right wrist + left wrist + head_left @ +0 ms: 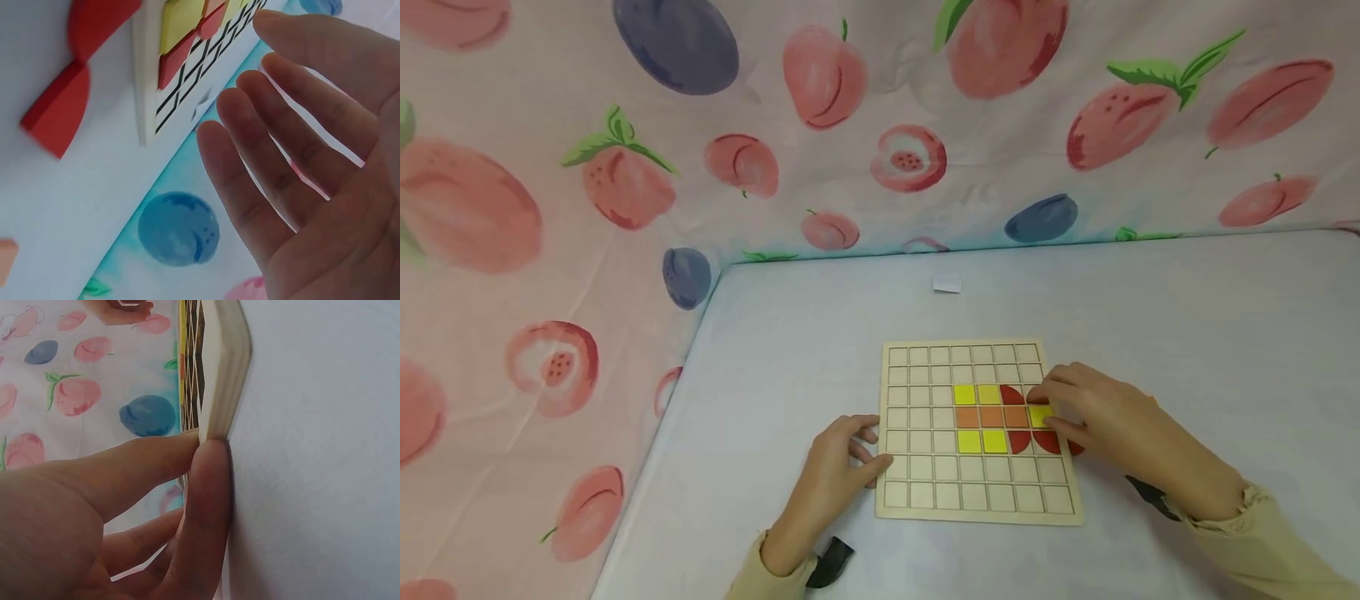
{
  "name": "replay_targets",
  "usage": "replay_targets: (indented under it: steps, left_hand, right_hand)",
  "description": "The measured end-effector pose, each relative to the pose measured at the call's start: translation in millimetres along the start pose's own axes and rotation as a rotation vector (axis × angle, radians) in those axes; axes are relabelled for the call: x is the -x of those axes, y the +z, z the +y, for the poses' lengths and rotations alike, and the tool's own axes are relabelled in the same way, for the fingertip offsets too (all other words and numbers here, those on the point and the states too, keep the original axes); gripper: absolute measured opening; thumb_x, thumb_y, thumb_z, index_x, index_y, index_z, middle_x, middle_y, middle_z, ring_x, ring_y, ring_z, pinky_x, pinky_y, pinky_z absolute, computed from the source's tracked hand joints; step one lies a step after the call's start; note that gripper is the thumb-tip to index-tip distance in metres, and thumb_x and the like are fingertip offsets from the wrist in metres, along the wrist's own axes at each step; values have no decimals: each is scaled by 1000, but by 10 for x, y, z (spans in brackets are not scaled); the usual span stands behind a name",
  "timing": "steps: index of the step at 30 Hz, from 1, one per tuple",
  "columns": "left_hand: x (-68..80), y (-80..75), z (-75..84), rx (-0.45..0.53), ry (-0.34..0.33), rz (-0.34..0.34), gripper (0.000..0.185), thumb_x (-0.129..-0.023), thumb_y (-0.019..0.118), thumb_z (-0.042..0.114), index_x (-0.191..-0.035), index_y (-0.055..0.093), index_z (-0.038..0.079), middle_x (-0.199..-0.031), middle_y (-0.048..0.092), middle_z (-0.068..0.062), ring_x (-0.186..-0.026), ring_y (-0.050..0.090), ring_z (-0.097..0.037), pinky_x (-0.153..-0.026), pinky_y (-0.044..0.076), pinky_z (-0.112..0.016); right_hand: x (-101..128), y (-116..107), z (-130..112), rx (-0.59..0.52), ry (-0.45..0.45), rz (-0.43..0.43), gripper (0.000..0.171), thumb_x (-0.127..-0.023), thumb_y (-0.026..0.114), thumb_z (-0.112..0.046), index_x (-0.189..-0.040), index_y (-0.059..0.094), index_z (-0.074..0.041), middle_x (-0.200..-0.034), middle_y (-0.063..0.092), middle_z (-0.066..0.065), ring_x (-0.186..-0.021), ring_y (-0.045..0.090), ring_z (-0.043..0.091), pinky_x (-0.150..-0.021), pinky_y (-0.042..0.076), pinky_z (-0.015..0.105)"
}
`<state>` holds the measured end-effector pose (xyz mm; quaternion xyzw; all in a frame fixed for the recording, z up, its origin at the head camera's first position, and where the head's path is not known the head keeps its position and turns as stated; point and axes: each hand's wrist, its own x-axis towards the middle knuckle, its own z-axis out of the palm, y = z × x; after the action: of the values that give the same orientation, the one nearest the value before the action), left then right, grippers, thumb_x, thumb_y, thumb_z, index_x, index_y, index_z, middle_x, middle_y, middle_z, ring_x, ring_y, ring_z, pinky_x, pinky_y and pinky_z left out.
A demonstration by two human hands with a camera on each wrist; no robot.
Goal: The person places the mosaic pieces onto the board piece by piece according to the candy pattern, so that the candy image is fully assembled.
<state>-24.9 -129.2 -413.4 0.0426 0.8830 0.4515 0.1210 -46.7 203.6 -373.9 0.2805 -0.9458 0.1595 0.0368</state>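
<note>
A square wooden grid board [922, 469] lies on the white table surface. Yellow tiles [969, 442], orange tiles [991, 417] and red quarter-round tiles [1019, 442] fill several of its squares. At the board's left edge, my left hand [835, 458] pinches the wood, thumb on top and a finger against its side, as the left wrist view shows. My right hand [1093, 408] hovers at the board's right edge near a yellow tile [1040, 414]. Its fingers [275, 156] are spread, fairly straight, holding nothing.
Loose red pieces [62, 109] lie beside the board's right edge, partly behind my right hand in the head view. An orange piece [6, 257] is farther out. A small white paper [947, 285] lies behind the board. Fruit-print cloth [850, 167] borders the table's back and left.
</note>
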Motion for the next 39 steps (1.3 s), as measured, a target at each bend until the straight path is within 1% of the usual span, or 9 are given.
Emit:
replay_targets:
  steps: [2, 6, 9, 13, 20, 29, 33, 36, 39]
  left_hand:
    - [-1, -3, 2, 0, -1, -2, 50, -81, 79, 4, -127, 60, -4, -100, 59, -6, -73, 61, -10, -53, 57, -21]
    - [-3, -7, 4, -1, -5, -6, 50, -81, 79, 4, -127, 60, -4, -100, 59, -6, -74, 61, -10, -53, 57, -21]
    - [-3, -7, -3, 5, -14, -8, 50, -81, 79, 4, -127, 60, -4, -101, 58, -6, -74, 61, -11, -53, 57, -21]
    - [3, -2, -17, 9, -15, -11, 51, -81, 79, 4, -128, 60, -4, -101, 58, -6, -74, 61, -11, -53, 57, -21]
    - [1, 10, -25, 12, -5, -6, 50, -81, 79, 3, -127, 60, -3, -101, 59, -6, -74, 61, -10, -53, 57, -22]
    - [-9, 4, -8, -17, 3, 5, 49, -81, 80, 5, -126, 61, -2, -100, 60, -4, -71, 61, -7, -54, 56, -21]
    - [-5, 4, -6, -1, 8, 4, 49, -81, 80, 4, -126, 61, -2, -100, 60, -6, -71, 61, -7, -53, 56, -21]
    - [-1, 2, -13, 14, 15, 3, 49, -81, 79, 2, -126, 61, -3, -101, 60, -7, -71, 61, -8, -53, 57, -22]
    - [4, -5, -15, 24, 14, 2, 48, -81, 78, 2, -126, 61, -2, -101, 60, -8, -71, 62, -8, -52, 57, -22]
  right_hand:
    - [32, -22, 28, -6, 13, -1, 26, -77, 84, -10, -100, 74, -16, -100, 65, -3, -89, 57, 11, -69, 59, 29]
    - [82, -57, 93, 3, 63, -33, 30, -76, 86, -14, -103, 75, -14, -102, 66, 0, -94, 60, 16, -76, 62, 36]
    - [121, -55, 154, 14, 89, -51, 32, -73, 88, -13, -103, 75, -12, -102, 67, 3, -94, 62, 20, -77, 62, 40]
    - [173, -39, 234, 11, 99, -60, 31, -72, 88, -11, -101, 75, -11, -100, 66, 3, -90, 61, 21, -76, 62, 41]
    - [266, -37, 347, 23, 118, -73, 34, -72, 89, -18, -102, 75, -12, -99, 66, 1, -91, 62, 20, -79, 61, 43]
    - [325, -15, 462, -7, 209, -164, 31, -76, 86, -22, -104, 75, -15, -102, 67, 2, -95, 62, 23, -82, 60, 48]
    - [335, 34, 495, -17, 194, -178, 28, -76, 86, -19, -101, 76, -15, -101, 67, 1, -95, 62, 23, -82, 61, 47]
    - [349, 54, 523, -19, 151, -157, 25, -75, 86, -16, -98, 77, -13, -98, 66, -2, -92, 62, 20, -79, 61, 43]
    - [350, 64, 536, -44, 142, -132, 23, -74, 86, -14, -95, 76, -14, -95, 64, -6, -87, 61, 14, -76, 61, 37]
